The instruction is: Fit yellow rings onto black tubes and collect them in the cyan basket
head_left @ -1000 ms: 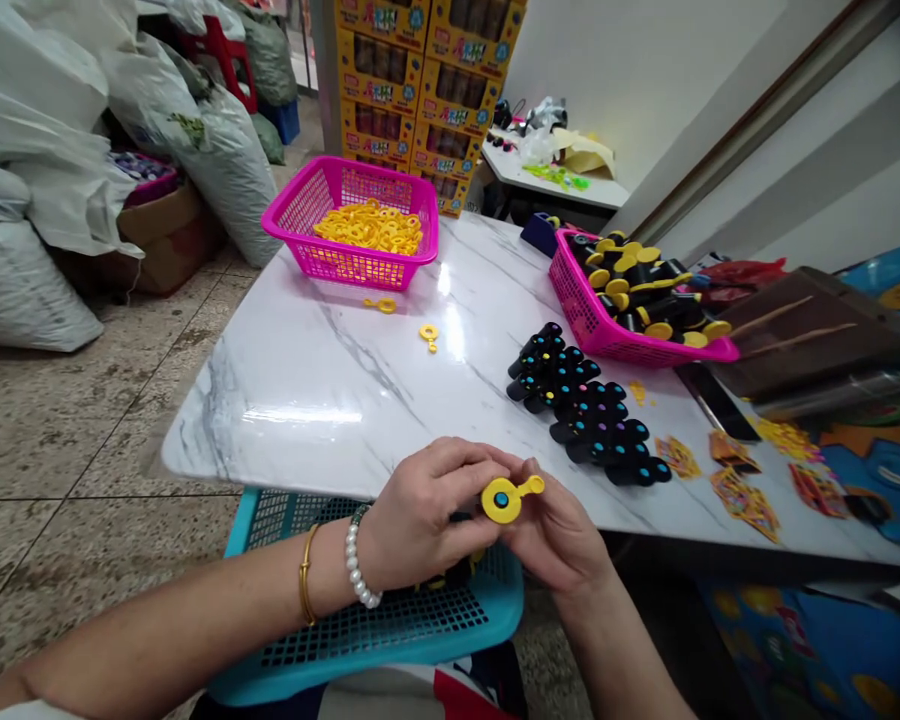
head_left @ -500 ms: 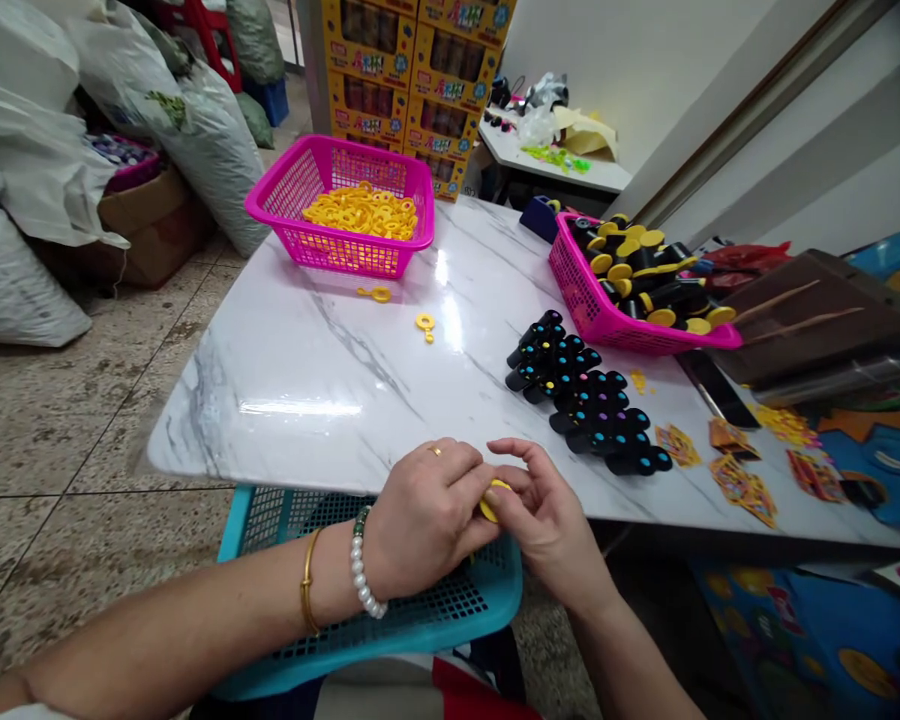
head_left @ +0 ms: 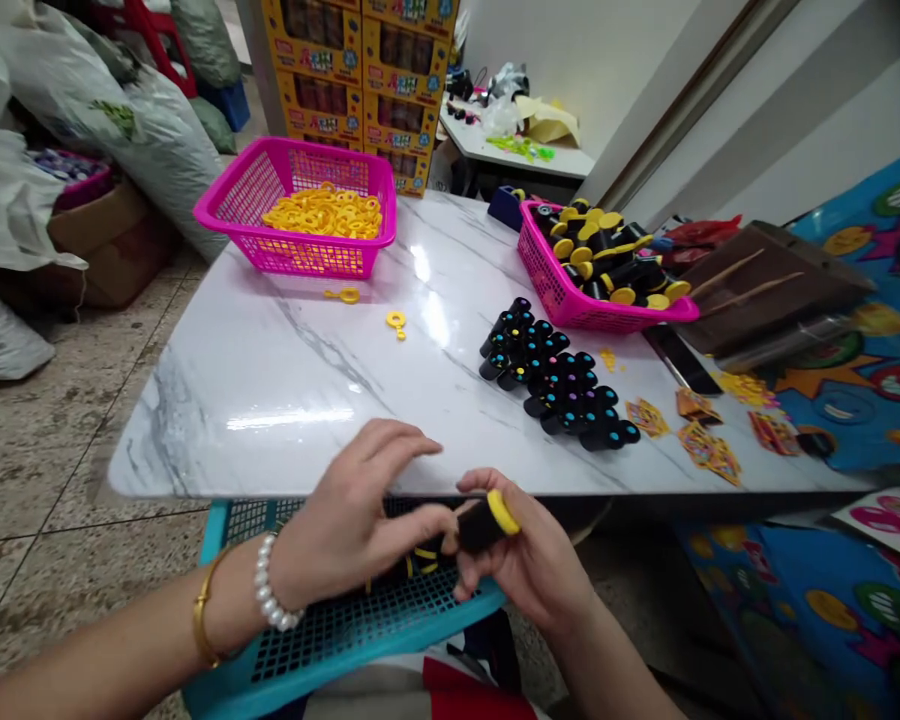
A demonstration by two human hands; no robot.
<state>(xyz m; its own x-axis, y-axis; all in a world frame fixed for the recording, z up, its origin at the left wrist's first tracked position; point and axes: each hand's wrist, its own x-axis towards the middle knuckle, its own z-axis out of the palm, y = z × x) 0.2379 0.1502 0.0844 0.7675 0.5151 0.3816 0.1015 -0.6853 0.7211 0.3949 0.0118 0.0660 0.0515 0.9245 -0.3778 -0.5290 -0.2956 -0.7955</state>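
My right hand (head_left: 525, 550) is wrapped round a black cylinder with a yellow cap (head_left: 487, 520), its capped end tilted up to the right. Just left of it, my left hand (head_left: 367, 510) has its fingers spread, the thumb reaching close to the cylinder's lower end. Both hands are over a teal basket (head_left: 345, 640) at the table's front edge, with black and yellow pieces partly hidden in it. Several black cylinders with coloured dots (head_left: 555, 380) stand grouped on the table. Two yellow ring pieces (head_left: 396, 320) lie farther back, near a pink basket (head_left: 232, 225) of yellow pieces.
A second pink basket (head_left: 562, 300) at the back right holds black cylinders with yellow caps. A phone (head_left: 682, 358), small packets (head_left: 709, 450) and yellow bits (head_left: 746, 390) lie on the table's right side. Yellow boxes (head_left: 397, 85) are stacked behind; sacks (head_left: 150, 150) stand at left.
My left hand has moved away to the left and its fingers have opened. My right hand now shows the black cylinder, previously hidden, with its yellow cap. The view has shifted to the right.
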